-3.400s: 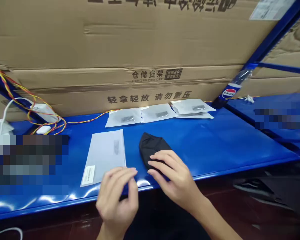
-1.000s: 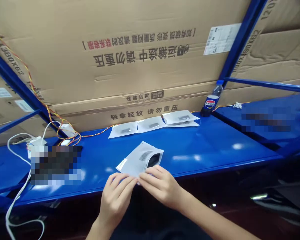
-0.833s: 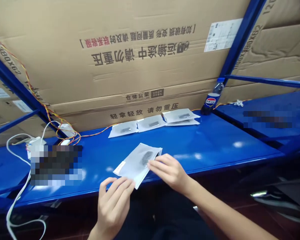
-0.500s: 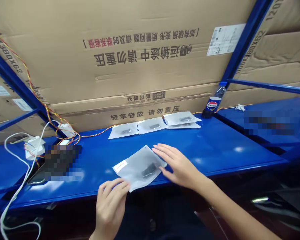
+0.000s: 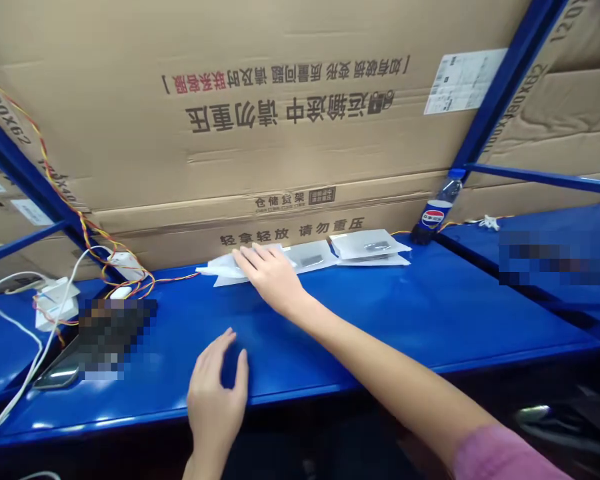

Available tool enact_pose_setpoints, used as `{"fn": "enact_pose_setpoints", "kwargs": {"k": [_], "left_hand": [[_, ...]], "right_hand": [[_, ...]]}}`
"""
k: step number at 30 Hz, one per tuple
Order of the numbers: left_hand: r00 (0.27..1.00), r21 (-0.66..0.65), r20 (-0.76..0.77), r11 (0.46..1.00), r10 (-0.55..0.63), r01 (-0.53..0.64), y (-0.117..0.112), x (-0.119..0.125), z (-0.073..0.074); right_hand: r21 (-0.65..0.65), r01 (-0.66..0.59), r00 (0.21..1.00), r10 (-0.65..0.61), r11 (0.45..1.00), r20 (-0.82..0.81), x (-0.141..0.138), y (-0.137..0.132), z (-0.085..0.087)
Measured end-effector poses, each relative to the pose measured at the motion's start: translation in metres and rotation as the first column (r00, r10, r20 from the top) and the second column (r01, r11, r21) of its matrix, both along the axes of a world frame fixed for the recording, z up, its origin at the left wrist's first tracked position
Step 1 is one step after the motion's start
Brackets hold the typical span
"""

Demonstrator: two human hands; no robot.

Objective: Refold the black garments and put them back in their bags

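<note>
Head-mounted camera view, looking forward and down across a blue steel shelf (image 5: 380,313) from its near side. The shelf's front edge runs across the lower part of the frame, closest to the lens, with the left hand (image 5: 215,400) at bottom centre and the right hand (image 5: 270,277) reaching farther in at centre. Cardboard cartons (image 5: 290,153), farther away, fill the upper half of the frame.
</note>
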State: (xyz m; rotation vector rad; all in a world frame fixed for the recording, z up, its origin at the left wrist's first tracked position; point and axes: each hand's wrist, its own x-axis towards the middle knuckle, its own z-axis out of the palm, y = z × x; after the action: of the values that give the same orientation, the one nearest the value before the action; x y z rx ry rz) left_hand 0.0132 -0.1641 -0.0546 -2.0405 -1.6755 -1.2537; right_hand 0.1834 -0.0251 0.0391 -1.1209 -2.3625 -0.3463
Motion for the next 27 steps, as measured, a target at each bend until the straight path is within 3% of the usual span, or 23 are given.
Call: {"fn": "enact_pose_setpoints", "kwargs": {"k": [2, 4, 7, 10, 13, 16, 18, 21, 22, 24, 27], "left_hand": [[0.992, 0.024, -0.108, 0.998, -0.058, 0.061, 0.002, -0.002, -0.005], [0.99, 0.054, -0.131, 0.996, -0.061, 0.068, 0.003, -0.002, -0.007], [0.992, 0.089, -0.113, 0.994, -0.05, 0.06, 0.005, 0.0, -0.007], [0.99, 0.1, -0.133, 0.994, -0.039, 0.053, 0.007, -0.002, -0.01], [0.983, 0.074, -0.183, 0.996, -0.035, 0.05, 0.007, -0.009, -0.016], [0.972, 0.014, -0.226, 0.998, -0.056, 0.061, 0.006, -0.014, -0.014], [0.976, -0.072, -0.21, 0.996, -0.061, 0.046, 0.012, -0.012, 0.0], [0.983, -0.278, -0.118, 0.955, -0.14, 0.103, 0.041, 0.004, 0.036], [0.977, -0.344, -0.095, 0.927, -0.193, 0.15, 0.057, 0.012, 0.049], [0.948, -0.352, -0.11, 0.904, -0.298, 0.243, 0.093, 0.029, 0.068], [0.854, -0.312, -0.133, 0.84, -0.502, 0.445, 0.143, 0.049, 0.073]], "right_hand": [[-0.038, 0.012, 1.0, -0.012, 0.999, -0.01, -0.013, 0.026, -0.002], [-0.107, 0.02, 1.0, -0.019, 0.994, 0.003, -0.021, 0.041, -0.015], [-0.19, 0.034, 0.999, -0.037, 0.981, -0.012, -0.021, 0.046, -0.036], [-0.308, 0.166, 0.97, -0.212, 0.937, -0.121, -0.001, 0.043, -0.039], [-0.439, 0.406, 0.851, -0.506, 0.802, -0.138, 0.041, 0.044, -0.03], [-0.554, 0.565, 0.698, -0.712, 0.611, -0.074, 0.089, 0.051, -0.028], [-0.625, 0.584, 0.645, -0.763, 0.518, -0.029, 0.112, 0.057, -0.03], [-0.707, 0.557, 0.619, -0.785, 0.436, 0.004, 0.126, 0.063, -0.036], [-0.725, 0.546, 0.614, -0.789, 0.42, 0.006, 0.127, 0.064, -0.037], [-0.748, 0.525, 0.609, -0.793, 0.405, -0.002, 0.127, 0.065, -0.038], [-0.75, 0.502, 0.598, -0.799, 0.431, -0.059, 0.13, 0.066, -0.038]]}}
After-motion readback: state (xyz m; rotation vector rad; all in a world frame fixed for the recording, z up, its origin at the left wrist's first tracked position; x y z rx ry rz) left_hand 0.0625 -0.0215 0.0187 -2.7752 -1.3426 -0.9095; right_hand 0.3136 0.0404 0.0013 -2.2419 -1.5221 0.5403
